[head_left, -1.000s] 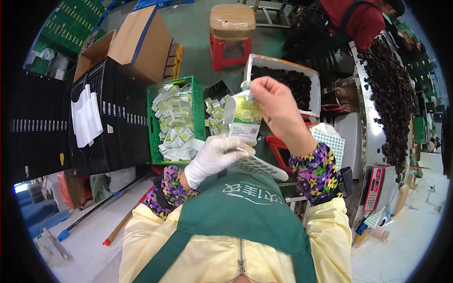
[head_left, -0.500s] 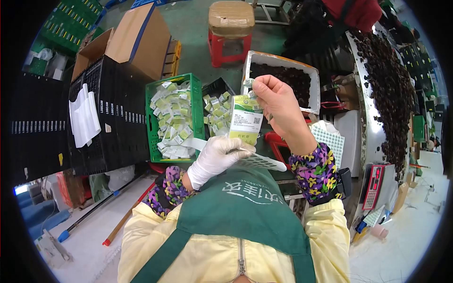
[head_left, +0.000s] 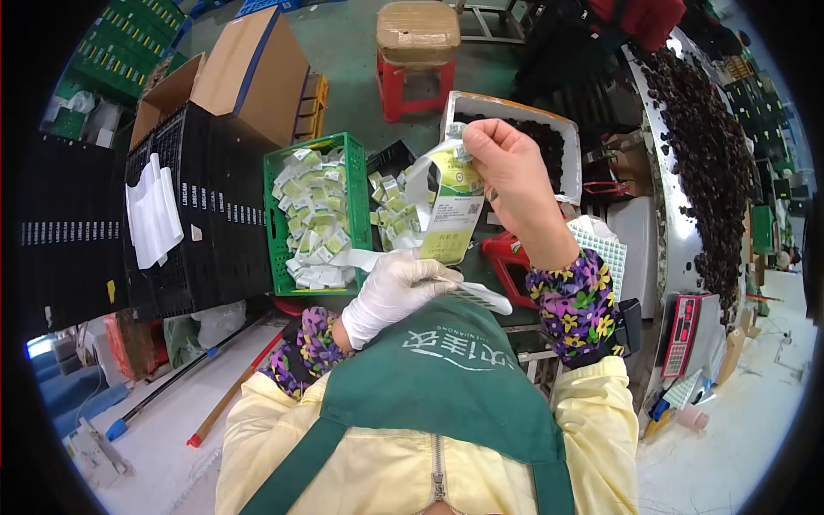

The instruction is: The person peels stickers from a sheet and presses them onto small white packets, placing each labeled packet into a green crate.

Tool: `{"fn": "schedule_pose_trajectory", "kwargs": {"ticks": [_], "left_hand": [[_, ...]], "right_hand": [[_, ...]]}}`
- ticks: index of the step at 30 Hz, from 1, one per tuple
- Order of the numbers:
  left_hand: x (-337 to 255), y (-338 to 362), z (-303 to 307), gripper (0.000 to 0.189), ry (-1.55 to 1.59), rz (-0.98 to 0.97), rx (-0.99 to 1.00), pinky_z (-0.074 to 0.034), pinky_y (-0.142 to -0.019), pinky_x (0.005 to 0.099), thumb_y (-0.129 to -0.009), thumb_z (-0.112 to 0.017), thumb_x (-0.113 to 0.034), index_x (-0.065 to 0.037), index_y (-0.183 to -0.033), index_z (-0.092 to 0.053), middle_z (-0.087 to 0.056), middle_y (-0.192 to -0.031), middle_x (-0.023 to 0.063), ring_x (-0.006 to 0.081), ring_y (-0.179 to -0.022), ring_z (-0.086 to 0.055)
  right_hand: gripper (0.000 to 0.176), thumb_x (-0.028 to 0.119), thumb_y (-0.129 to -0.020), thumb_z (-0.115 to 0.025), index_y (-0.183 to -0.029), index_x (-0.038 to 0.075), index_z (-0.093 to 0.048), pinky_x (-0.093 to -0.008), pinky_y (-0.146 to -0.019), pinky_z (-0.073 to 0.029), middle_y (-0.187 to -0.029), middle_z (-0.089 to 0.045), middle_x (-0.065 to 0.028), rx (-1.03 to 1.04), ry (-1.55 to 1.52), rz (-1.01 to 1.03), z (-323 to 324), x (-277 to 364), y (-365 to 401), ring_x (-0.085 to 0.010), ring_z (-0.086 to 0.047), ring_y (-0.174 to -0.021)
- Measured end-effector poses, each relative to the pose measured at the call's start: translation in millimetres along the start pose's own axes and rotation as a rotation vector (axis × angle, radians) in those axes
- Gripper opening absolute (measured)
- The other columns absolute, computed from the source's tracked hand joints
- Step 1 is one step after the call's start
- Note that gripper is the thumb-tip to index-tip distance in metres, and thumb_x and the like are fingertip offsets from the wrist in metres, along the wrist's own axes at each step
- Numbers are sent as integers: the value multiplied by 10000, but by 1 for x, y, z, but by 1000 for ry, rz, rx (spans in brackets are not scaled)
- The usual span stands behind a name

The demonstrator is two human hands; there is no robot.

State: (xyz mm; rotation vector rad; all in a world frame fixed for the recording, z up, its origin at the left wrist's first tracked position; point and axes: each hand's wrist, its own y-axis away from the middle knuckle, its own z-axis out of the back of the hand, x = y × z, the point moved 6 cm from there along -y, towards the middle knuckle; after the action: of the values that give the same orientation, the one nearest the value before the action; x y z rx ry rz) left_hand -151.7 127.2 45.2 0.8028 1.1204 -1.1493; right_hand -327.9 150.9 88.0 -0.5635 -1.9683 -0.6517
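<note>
My left hand [head_left: 390, 292], in a white glove, is closed on the lower end of a green-and-white printed packaging label [head_left: 453, 210] and on a sheet of small stickers [head_left: 481, 296] under it. Above it, my bare right hand [head_left: 512, 172] pinches the label's top corner, where a small square sticker [head_left: 456, 130] shows by the thumb. A white band [head_left: 418, 193] of the label curves out on its left side. From the glove a pale paper strip [head_left: 352, 258] sticks out to the left. The fingertips partly hide the label's top.
A green crate [head_left: 357, 206] full of folded labels stands front left, beside a black crate [head_left: 395, 159] with more. Behind my right hand is a white box [head_left: 573, 154] of dark brown pieces. Another sticker sheet [head_left: 605, 257] lies by my right sleeve; a red scale [head_left: 678, 339] stands right.
My right hand has risen slightly with the label's top. The label has opened and bent, with a white band bowing out to the left. The sticker sheet has tilted; my left hand stays nearly still.
</note>
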Motion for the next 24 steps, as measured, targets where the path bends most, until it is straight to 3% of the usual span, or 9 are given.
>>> {"fn": "schedule_pose_trajectory", "kwargs": {"ticks": [5, 7, 9, 11, 14, 19, 22, 24], "left_hand": [[-5, 2, 0, 146, -67, -18, -18, -531, -704, 303, -780, -732, -109, -68, -920, -728, -710, -836, 105, 224, -763, -693], [-6, 1, 5, 147, 63, 1, -94, -529, -735, 306, -791, -721, -98, -49, -929, -722, -717, -857, 95, 202, -793, -693], [-5, 0, 10, 153, 57, 14, -133, -527, -752, 307, -795, -716, -93, -44, -940, -720, -717, -874, 93, 199, -814, -691], [-4, 0, 15, 159, 52, 26, -175, -525, -769, 308, -799, -711, -87, -40, -951, -718, -718, -891, 92, 195, -834, -688], [-3, -2, 18, 180, 33, 50, -205, -517, -789, 304, -802, -707, -76, -41, -978, -717, -707, -941, 110, 195, -877, -673], [-1, -3, 15, 176, 83, 84, -207, -515, -781, 302, -795, -714, -74, -39, -968, -717, -706, -937, 113, 183, -881, -668], [-1, -3, 13, 166, 79, 85, -224, -513, -769, 296, -796, -719, -72, -32, -957, -719, -710, -913, 98, 174, -851, -668], [-1, -2, 14, 158, 90, 85, -239, -511, -759, 291, -800, -720, -68, -28, -953, -721, -713, -894, 84, 168, -824, -668]], "right_hand": [[104, 125, -896, -633, -914, 27, -603, -185, -610, -403, -802, -572, 33, 48, -4, -17, 2, 8, 1, -26, -486, -673], [95, 123, -885, -635, -906, 39, -596, -171, -598, -373, -802, -555, 45, -112, 135, -31, 4, 15, 15, -13, -465, -677], [85, 114, -879, -630, -879, 38, -591, -162, -578, -351, -766, -544, 63, -40, 155, 6, 12, 10, 28, 0, -444, -656], [91, 106, -878, -633, -860, 24, -597, -163, -548, -337, -719, -537, 78, -13, 380, -88, 14, 1, 50, 12, -429, -627], [108, 104, -873, -643, -848, 3, -613, -173, -506, -316, -677, -536, 81, -19, 385, -106, 17, -31, 65, 19, -410, -586], [110, 94, -868, -646, -832, -6, -616, -171, -504, -311, -635, -520, 87, -30, 427, -122, 16, -49, 70, 19, -399, -577], [187, 175, -854, -670, -840, -3, -617, -215, -499, -349, -610, -547, 43, 5, 474, -59, 10, -47, 71, -18, -446, -543], [318, 303, -824, -698, -848, -3, -615, -282, -509, -393, -593, -571, -31, -34, 1067, -1, 4, -29, 72, -91, -512, -524]]}}
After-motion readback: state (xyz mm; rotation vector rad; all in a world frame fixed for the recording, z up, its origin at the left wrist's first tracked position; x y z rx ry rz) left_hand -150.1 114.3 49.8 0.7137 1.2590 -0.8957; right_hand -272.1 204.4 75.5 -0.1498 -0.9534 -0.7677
